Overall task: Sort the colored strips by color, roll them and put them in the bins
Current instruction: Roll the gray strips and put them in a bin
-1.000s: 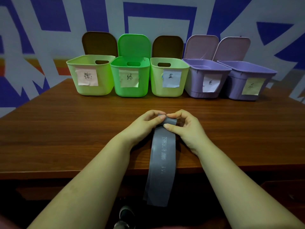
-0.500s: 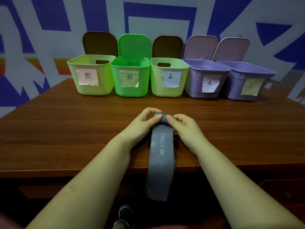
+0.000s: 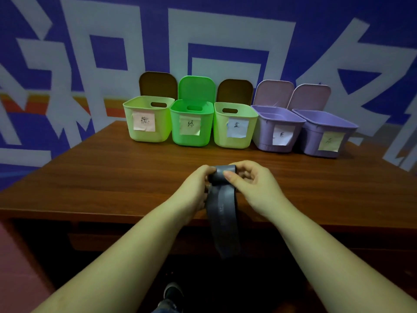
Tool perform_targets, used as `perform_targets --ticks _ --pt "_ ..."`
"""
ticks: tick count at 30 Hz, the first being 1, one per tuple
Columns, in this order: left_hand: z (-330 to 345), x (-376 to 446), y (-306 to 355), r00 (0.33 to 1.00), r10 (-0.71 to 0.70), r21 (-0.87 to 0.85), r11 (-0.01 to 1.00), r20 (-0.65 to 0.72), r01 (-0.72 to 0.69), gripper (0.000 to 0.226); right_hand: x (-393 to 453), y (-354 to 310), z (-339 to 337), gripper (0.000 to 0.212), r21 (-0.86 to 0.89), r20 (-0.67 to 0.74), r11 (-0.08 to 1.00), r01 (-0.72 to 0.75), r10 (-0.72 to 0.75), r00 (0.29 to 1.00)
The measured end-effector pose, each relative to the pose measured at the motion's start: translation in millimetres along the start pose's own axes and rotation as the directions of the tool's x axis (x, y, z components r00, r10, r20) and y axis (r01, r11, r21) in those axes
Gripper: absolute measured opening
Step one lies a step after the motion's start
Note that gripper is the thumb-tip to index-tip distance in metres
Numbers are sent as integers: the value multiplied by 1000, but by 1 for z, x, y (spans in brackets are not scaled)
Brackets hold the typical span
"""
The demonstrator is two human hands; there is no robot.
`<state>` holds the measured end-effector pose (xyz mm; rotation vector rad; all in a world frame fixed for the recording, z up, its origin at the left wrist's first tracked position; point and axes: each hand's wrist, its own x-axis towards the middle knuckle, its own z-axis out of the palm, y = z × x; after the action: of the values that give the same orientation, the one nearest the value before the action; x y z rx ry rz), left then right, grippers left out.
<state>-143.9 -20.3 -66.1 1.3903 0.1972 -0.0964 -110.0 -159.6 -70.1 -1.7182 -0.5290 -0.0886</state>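
Observation:
A grey strip [image 3: 222, 213] lies across the near edge of the wooden table [image 3: 112, 181], its far end wound into a small roll and its tail hanging over the edge. My left hand [image 3: 198, 188] pinches the roll from the left. My right hand [image 3: 250, 184] grips it from the right, thumb on top. Several open bins with paper labels stand in a row at the back: a pale green bin [image 3: 147, 119], a bright green bin [image 3: 191, 123], another pale green bin [image 3: 234, 126] and two purple bins [image 3: 278, 129], [image 3: 327, 134].
All bin lids are flipped up against the blue and white patterned wall [image 3: 225, 37]. A shoe [image 3: 172, 292] shows on the floor below the table edge.
The roll has grown thicker and the hanging tail has become shorter as my hands wind the strip. My view has tilted up slightly.

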Motion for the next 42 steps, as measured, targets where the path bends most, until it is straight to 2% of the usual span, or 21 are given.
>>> perform_targets --ticks 7,10,13,16,21,26,33,38,42 --pt "-5 -63 17 989 -75 -69 994 126 84 70 -44 -56 -3 24 -7 52 993 122 -121 991" --pt "-12 -81 23 950 -167 -194 956 262 221 87 -60 -68 -3 26 0 85 991 130 -130 988" --pt "-17 -89 23 930 -207 -225 933 303 281 96 -70 -77 -2 27 14 143 989 144 -145 979" --pt "-11 -94 17 952 -160 -273 934 260 232 88 -75 -79 3 27 -27 170 983 180 -173 970" --pt "0 -98 7 984 -45 -320 942 175 100 73 -82 -74 7 27 -190 120 946 262 -243 963" --pt "4 -99 -7 990 34 -414 910 139 27 78 -89 -71 11 29 -248 154 917 313 -281 947" --pt "-3 -103 -22 992 93 -269 961 82 -68 74 -92 -57 12 31 -350 162 875 335 -296 941" --pt "-4 -105 -28 986 152 -213 968 69 -135 57 -96 -49 15 32 -396 160 846 358 -320 934" --pt "-10 -110 -33 979 186 -205 965 84 -166 45 -100 -46 13 35 -364 212 876 317 -254 944"
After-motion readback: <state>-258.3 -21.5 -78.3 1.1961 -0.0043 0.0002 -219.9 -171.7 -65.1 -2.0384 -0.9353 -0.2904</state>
